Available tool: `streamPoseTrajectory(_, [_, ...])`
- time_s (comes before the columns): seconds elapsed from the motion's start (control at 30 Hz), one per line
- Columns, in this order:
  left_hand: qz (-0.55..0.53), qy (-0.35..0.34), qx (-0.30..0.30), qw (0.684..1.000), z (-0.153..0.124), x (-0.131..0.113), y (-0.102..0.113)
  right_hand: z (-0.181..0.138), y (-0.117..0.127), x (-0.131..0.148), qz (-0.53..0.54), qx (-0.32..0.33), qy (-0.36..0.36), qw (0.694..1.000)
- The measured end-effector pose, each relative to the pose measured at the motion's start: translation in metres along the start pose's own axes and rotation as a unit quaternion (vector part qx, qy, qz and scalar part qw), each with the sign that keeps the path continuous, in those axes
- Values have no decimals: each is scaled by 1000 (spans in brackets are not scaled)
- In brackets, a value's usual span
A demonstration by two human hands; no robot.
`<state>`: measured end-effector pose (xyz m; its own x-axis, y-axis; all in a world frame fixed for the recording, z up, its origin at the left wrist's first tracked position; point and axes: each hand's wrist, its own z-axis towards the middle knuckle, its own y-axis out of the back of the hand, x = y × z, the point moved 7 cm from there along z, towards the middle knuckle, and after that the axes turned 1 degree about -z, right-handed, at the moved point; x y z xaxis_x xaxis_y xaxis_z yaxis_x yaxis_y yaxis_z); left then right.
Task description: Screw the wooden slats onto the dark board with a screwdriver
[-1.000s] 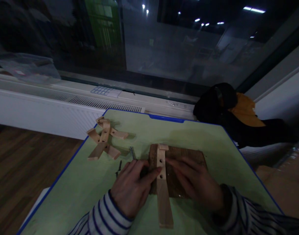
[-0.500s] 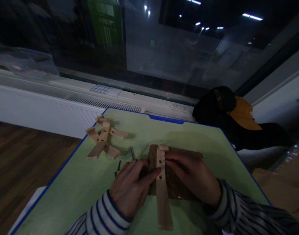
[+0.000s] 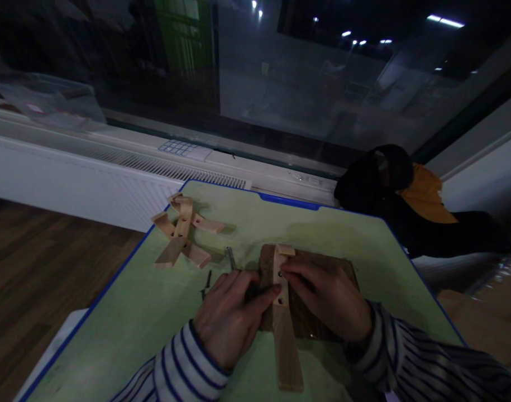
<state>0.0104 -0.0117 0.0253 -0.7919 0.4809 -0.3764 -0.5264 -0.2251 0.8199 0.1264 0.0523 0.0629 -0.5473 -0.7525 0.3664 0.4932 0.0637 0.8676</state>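
Observation:
A light wooden hook piece [image 3: 286,340] with round holes and a curled far end lies across a brown board [image 3: 309,324]. My left hand [image 3: 230,321] presses on the hook piece from the left, its thumb or forefinger tip beside a hole and the other fingers curled. From the right, my right hand [image 3: 333,298] pinches thumb and forefinger together over the upper hole. Whatever is between those fingertips is too small or hidden to make out. Dark screws [image 3: 208,280] and a metal rod-like piece [image 3: 229,258] lie just beyond my left hand.
A joined wooden hook assembly [image 3: 182,229] stands at the far left of the pale green table [image 3: 167,318], which has a blue edge. Behind the table are a radiator [image 3: 113,190] and a window. A black and orange bag or garment [image 3: 423,195] sits at the right.
The right fingertips have moved from the side of the hook piece onto its upper hole. The left hand keeps its place on the wood. The whole view has shifted slightly.

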Motion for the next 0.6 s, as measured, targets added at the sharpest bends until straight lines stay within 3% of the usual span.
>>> streamPoseTrajectory(0.6, [14,4,-1,1000,0,0,0,-2,-4,2,-10,29,33,999])
